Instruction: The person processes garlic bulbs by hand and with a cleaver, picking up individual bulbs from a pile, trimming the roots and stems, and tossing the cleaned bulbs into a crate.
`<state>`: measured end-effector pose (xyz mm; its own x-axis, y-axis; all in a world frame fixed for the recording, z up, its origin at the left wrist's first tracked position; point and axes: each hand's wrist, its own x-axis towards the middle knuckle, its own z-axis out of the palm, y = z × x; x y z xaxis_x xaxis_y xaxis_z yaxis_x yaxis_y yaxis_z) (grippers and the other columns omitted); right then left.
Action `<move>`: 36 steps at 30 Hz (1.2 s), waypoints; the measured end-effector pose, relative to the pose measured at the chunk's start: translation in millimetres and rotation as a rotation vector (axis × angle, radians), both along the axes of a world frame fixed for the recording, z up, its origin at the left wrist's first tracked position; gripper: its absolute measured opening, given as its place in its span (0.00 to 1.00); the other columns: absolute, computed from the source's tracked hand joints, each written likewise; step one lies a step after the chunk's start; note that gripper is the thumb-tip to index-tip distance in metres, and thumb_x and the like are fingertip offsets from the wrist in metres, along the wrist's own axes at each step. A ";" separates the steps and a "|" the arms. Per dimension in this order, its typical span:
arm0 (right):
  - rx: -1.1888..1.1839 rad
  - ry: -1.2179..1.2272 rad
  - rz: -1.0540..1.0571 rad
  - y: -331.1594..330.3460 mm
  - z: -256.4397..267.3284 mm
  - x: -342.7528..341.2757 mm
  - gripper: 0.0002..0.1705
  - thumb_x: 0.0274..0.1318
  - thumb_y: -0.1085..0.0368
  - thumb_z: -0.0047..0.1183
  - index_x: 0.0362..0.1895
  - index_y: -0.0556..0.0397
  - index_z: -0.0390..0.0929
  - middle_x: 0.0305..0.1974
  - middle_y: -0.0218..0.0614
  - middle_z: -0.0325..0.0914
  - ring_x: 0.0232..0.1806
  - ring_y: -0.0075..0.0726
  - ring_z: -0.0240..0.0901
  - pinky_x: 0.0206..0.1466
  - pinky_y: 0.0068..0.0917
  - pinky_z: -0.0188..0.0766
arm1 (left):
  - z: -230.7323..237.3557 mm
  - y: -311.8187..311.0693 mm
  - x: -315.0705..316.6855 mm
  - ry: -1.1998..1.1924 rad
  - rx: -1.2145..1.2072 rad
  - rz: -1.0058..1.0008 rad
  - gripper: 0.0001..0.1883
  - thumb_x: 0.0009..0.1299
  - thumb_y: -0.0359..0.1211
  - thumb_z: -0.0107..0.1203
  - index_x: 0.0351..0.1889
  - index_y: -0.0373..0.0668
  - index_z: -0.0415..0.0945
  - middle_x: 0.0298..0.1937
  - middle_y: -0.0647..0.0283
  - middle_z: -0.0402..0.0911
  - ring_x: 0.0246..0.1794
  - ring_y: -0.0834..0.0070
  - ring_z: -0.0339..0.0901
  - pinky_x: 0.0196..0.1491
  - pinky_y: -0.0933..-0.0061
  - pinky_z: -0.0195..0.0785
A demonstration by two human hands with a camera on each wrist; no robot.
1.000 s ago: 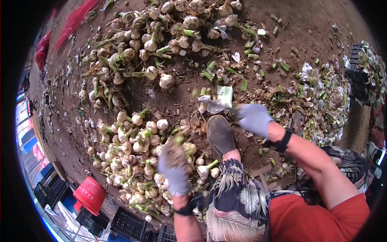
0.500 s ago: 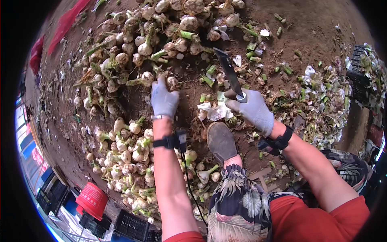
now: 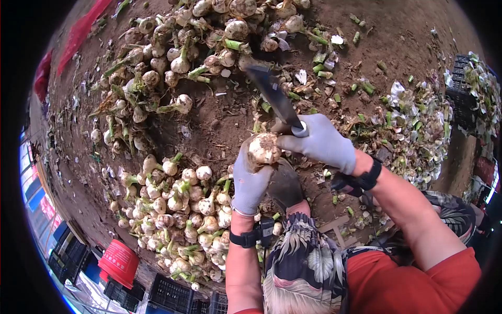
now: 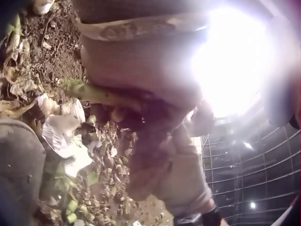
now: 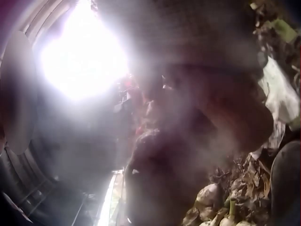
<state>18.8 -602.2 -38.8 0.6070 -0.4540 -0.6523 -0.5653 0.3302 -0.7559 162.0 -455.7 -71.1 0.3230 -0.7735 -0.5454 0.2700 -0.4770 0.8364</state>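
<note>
In the head view my gloved left hand (image 3: 250, 183) grips a soil-stained garlic bulb (image 3: 264, 148), just above the shoe (image 3: 286, 184). Its green stalk (image 4: 91, 91) pokes out below that hand in the left wrist view. My gloved right hand (image 3: 323, 145) holds a knife (image 3: 276, 99) by its handle, the broad dark blade pointing up and to the left, away from me. The right thumb reaches to the bulb's right side. Glare and shadow blur much of the right wrist view.
Trimmed garlic (image 3: 183, 220) lies heaped at the near left, and untrimmed garlic with long stalks (image 3: 180, 63) farther off. Peelings and cut stalks (image 3: 418, 136) cover the ground at right. A red bucket (image 3: 120, 261) and black crates (image 3: 170, 290) stand at lower left.
My left hand went from over the near pile out to the far garlic, then came back to the right hand with a bulb. The knife has swung left above it.
</note>
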 end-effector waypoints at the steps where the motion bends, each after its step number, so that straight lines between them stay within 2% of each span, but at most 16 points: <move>1: -0.275 -0.044 0.096 3.7 0.9 -7.9 0.20 0.54 0.60 0.64 0.52 0.47 0.82 0.41 0.37 0.85 0.39 0.31 0.83 0.43 0.27 0.77 | -1.7 4.2 -1.1 0.028 0.011 0.023 0.29 0.59 0.19 0.57 0.62 0.38 0.70 0.53 0.57 0.82 0.53 0.75 0.79 0.57 0.72 0.72; 2: -0.277 -0.039 0.095 7.0 1.8 -15.0 0.20 0.54 0.60 0.64 0.52 0.47 0.82 0.41 0.37 0.85 0.39 0.31 0.83 0.43 0.27 0.77 | -7.4 12.8 1.8 0.033 0.009 0.022 0.29 0.59 0.19 0.57 0.62 0.38 0.70 0.53 0.57 0.82 0.53 0.75 0.79 0.57 0.72 0.72; 4: -0.696 0.000 0.475 12.6 7.2 -25.3 0.20 0.49 0.65 0.60 0.50 0.43 0.82 0.38 0.38 0.83 0.39 0.45 0.83 0.41 0.37 0.78 | -13.0 26.0 7.2 -1.317 -0.330 -0.740 0.23 0.65 0.22 0.59 0.60 0.35 0.73 0.53 0.61 0.81 0.49 0.72 0.79 0.54 0.71 0.73; 5: -0.771 -0.039 0.495 16.4 12.5 -25.3 0.15 0.43 0.70 0.58 0.40 0.46 0.80 0.29 0.36 0.77 0.34 0.50 0.79 0.35 0.42 0.74 | -6.1 29.0 0.1 -0.479 -0.222 -0.313 0.19 0.69 0.24 0.57 0.59 0.35 0.74 0.52 0.59 0.83 0.49 0.70 0.80 0.54 0.70 0.74; 6: -0.773 -0.038 0.495 18.6 15.6 -24.2 0.15 0.43 0.70 0.58 0.40 0.46 0.80 0.29 0.36 0.77 0.34 0.50 0.79 0.35 0.42 0.74 | -1.4 27.5 -3.6 -0.193 -0.171 -0.076 0.17 0.72 0.27 0.56 0.59 0.36 0.74 0.52 0.59 0.83 0.51 0.69 0.80 0.55 0.70 0.73; 9: -0.844 -0.065 0.536 23.3 19.8 -22.2 0.16 0.44 0.68 0.60 0.42 0.44 0.79 0.29 0.36 0.77 0.34 0.48 0.79 0.34 0.42 0.74 | -6.6 46.5 0.6 -0.252 -0.121 -0.072 0.28 0.63 0.28 0.66 0.62 0.35 0.71 0.52 0.56 0.83 0.51 0.69 0.80 0.56 0.68 0.73; 12: -0.852 -0.077 0.588 24.7 9.2 -26.5 0.16 0.44 0.68 0.59 0.42 0.44 0.79 0.30 0.36 0.78 0.34 0.48 0.79 0.34 0.42 0.74 | 9.3 47.3 4.5 -0.371 -0.181 -0.154 0.16 0.74 0.30 0.54 0.58 0.34 0.76 0.53 0.58 0.83 0.52 0.72 0.80 0.57 0.71 0.72; 18: -0.872 0.003 0.604 31.3 7.8 -29.2 0.18 0.49 0.69 0.54 0.47 0.43 0.81 0.32 0.37 0.82 0.34 0.43 0.83 0.36 0.41 0.77 | 24.2 53.0 1.1 0.165 -0.117 -0.074 0.20 0.70 0.27 0.58 0.59 0.34 0.75 0.55 0.60 0.82 0.50 0.74 0.80 0.51 0.74 0.76; 19: -0.783 0.210 0.619 23.4 -6.0 -30.7 0.16 0.49 0.67 0.56 0.45 0.42 0.82 0.30 0.37 0.81 0.32 0.46 0.82 0.34 0.41 0.76 | 58.1 24.3 4.6 0.075 0.166 -0.383 0.24 0.62 0.22 0.63 0.58 0.33 0.75 0.52 0.60 0.83 0.50 0.76 0.81 0.52 0.73 0.76; 22: -0.573 0.377 0.386 8.4 -26.7 -43.3 0.13 0.54 0.65 0.54 0.43 0.42 0.85 0.29 0.40 0.83 0.30 0.50 0.81 0.33 0.40 0.76 | 71.3 23.8 -13.6 0.142 -0.146 -0.253 0.27 0.61 0.19 0.61 0.61 0.34 0.74 0.52 0.62 0.84 0.51 0.77 0.81 0.58 0.73 0.73; 24: -0.570 0.187 0.211 22.3 -32.8 -51.8 0.11 0.54 0.64 0.55 0.41 0.42 0.86 0.30 0.40 0.83 0.31 0.49 0.82 0.33 0.37 0.76 | 52.8 23.1 -6.8 0.161 0.067 -0.178 0.27 0.62 0.20 0.60 0.62 0.33 0.72 0.52 0.62 0.84 0.52 0.76 0.81 0.59 0.73 0.72; 26: -0.503 0.212 0.280 33.9 -3.6 -45.8 0.15 0.52 0.67 0.54 0.45 0.40 0.84 0.34 0.40 0.83 0.35 0.49 0.82 0.38 0.40 0.77 | 34.6 33.8 -9.5 0.224 0.032 -0.105 0.28 0.63 0.22 0.61 0.63 0.32 0.69 0.53 0.60 0.84 0.52 0.74 0.81 0.58 0.72 0.73; 29: -0.860 0.031 0.542 44.2 20.4 -43.8 0.18 0.47 0.68 0.56 0.45 0.41 0.83 0.35 0.36 0.83 0.35 0.45 0.82 0.36 0.37 0.77 | 22.1 45.7 -5.9 -0.144 -0.212 -0.242 0.31 0.60 0.25 0.66 0.63 0.31 0.68 0.53 0.58 0.83 0.51 0.73 0.81 0.58 0.70 0.74; 30: -0.915 0.048 0.644 44.6 24.0 -43.1 0.17 0.47 0.67 0.57 0.45 0.42 0.84 0.35 0.36 0.83 0.34 0.45 0.82 0.35 0.37 0.77 | 27.8 45.5 -6.5 0.067 -0.160 -0.163 0.31 0.60 0.25 0.67 0.62 0.31 0.69 0.52 0.59 0.84 0.50 0.74 0.81 0.57 0.69 0.74; 33: -0.531 0.436 0.483 24.4 -31.1 -58.2 0.15 0.50 0.63 0.55 0.44 0.44 0.85 0.35 0.42 0.85 0.32 0.44 0.83 0.34 0.37 0.77 | 41.9 41.6 -11.6 0.150 0.048 -0.199 0.26 0.62 0.22 0.62 0.61 0.33 0.72 0.51 0.62 0.84 0.50 0.76 0.81 0.55 0.73 0.74; 36: 0.311 -0.073 -0.235 42.8 -17.8 -52.2 0.20 0.58 0.51 0.60 0.46 0.52 0.84 0.34 0.34 0.84 0.31 0.30 0.81 0.36 0.32 0.76 | 19.7 38.2 -19.0 -0.509 -0.097 -0.455 0.31 0.52 0.18 0.51 0.58 0.42 0.76 0.59 0.53 0.77 0.66 0.58 0.70 0.68 0.62 0.61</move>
<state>-33.4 -559.3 -56.6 0.5597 -0.3736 -0.7397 -0.3953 0.6641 -0.6346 143.0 -417.4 -51.5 0.1521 -0.9304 -0.3335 -0.3775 -0.3665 0.8504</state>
